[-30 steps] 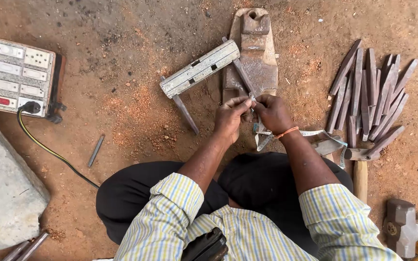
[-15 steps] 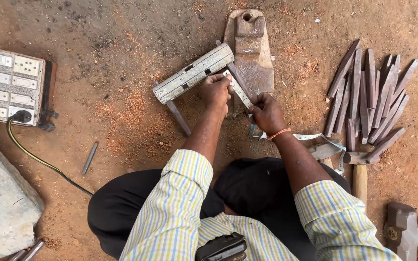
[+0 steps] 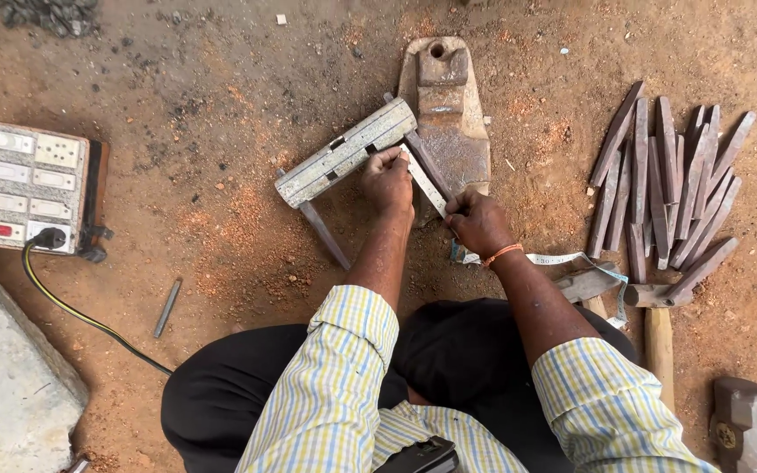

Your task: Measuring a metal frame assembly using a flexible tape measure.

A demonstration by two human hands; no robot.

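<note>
The left hand [image 3: 387, 180] is pinching one end of a measuring tape [image 3: 424, 181] against the grey metal bar [image 3: 346, 152], its grip pressed together on the tape just below the bar's lower edge. The right hand [image 3: 477, 223] is pinching the same tape lower down, fingers closed on it, so the pale strip is running taut and slanted between the two hands. The loose remainder of the tape is trailing from under the right wrist, which is wearing an orange band [image 3: 503, 254], and curling across the ground toward the hammers.

The grey bar is lying tilted on the dirt floor [image 3: 221, 228], its right end resting against a heavy rusty iron block [image 3: 449, 123] with a hole near its top. Two dark rods are sticking out from under the bar, one near each end; the tape is lying alongside the right one.

To the right, a bundle of dark metal chisels [image 3: 668, 184] is lying fanned out on the ground, with a wooden-handled hammer [image 3: 659, 311] just below them and another hammer head [image 3: 742, 425] at the lower right corner. To the left, an electrical switchboard [image 3: 32, 188] is sitting with a yellow-and-black cable [image 3: 72, 307] plugged in, beside a grey stone slab [image 3: 6, 385]. A short metal rod [image 3: 167, 307] is lying alone on the dirt.
</note>
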